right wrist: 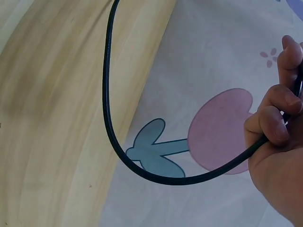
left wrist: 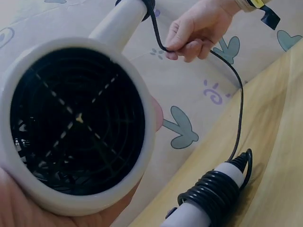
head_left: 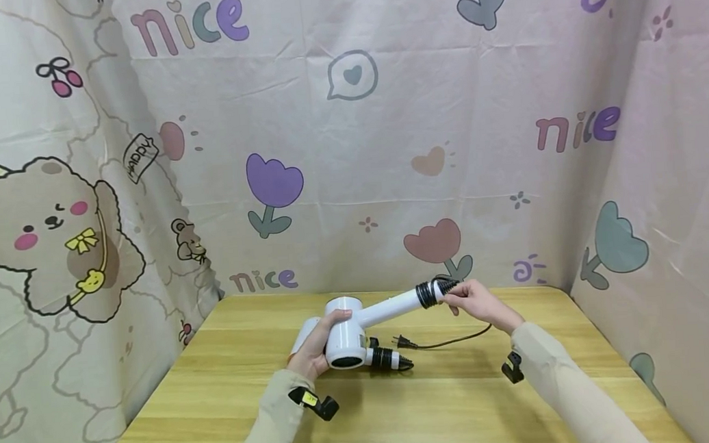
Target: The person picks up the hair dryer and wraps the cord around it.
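Observation:
A white hair dryer (head_left: pixel 347 337) is held up over the table, its barrel gripped by my left hand (head_left: pixel 315 350). In the left wrist view its dark round grille (left wrist: pixel 78 120) faces the camera. Black cord (head_left: pixel 425 295) is wound round the end of its handle, which points right. Close to that end, my right hand (head_left: pixel 482 304) pinches the cord between thumb and curled fingers. From those fingers a length of cord (right wrist: pixel 105 85) sags in a loop in the right wrist view. Its two-pin plug (head_left: pixel 405 342) shows below the handle.
Behind my left hand lies a second white hair dryer (head_left: pixel 305 333) on the wooden table (head_left: pixel 230 381). Cord is coiled round its handle (left wrist: pixel 208 194) too. A printed curtain (head_left: pixel 352 180) hangs along the table's back and both sides. Each wrist wears a small black camera.

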The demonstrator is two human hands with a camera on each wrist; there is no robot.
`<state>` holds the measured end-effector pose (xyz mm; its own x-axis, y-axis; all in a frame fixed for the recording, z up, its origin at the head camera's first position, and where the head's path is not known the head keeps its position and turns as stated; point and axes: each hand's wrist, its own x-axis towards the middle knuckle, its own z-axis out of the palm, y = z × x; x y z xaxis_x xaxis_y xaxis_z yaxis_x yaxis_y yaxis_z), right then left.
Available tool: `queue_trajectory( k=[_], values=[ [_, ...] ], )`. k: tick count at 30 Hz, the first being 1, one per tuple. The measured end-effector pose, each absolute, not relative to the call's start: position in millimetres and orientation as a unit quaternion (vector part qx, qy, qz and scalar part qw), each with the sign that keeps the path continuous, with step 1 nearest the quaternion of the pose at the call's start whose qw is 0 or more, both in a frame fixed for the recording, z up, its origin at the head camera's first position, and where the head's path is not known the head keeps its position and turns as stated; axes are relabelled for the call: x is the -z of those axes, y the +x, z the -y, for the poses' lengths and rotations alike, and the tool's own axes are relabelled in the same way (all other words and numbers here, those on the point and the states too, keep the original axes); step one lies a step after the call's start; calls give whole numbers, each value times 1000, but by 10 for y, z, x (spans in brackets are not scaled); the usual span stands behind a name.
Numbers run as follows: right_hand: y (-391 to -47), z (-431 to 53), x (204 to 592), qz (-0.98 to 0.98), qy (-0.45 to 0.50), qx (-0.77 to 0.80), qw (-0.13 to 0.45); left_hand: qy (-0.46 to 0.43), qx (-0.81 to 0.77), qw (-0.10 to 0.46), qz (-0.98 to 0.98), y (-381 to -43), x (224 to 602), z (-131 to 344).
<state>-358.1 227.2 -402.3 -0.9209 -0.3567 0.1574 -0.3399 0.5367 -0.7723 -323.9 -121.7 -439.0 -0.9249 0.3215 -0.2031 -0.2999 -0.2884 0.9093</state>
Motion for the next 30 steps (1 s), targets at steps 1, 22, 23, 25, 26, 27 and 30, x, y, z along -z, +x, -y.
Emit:
queue_trajectory(
  k=[1,22,23,25,26,27,30],
  values=[
    [-3580,-2262,4008,-877,-198,437,4,12,-800,197,-566,-3240,4399,1221],
    [-3470,-2084,3873,-912,-205,350,-62,57,-651,75,-753,-3256,4379,1311],
    [-3453,-2057,3868,-914,-203,346,-69,58,-647,72,-757,-3259,4387,1318],
    [-3424,-2014,3862,-915,-204,338,-81,58,-644,69,-760,-3262,4397,1331],
    [-3413,-1994,3861,-917,-202,334,-87,60,-645,68,-759,-3261,4398,1332],
    [-3401,-1976,3858,-918,-201,328,-92,60,-646,68,-758,-3258,4391,1330],
    [-3352,-1932,3832,-922,-198,317,-105,62,-640,61,-764,-3248,4362,1314]
  ],
)
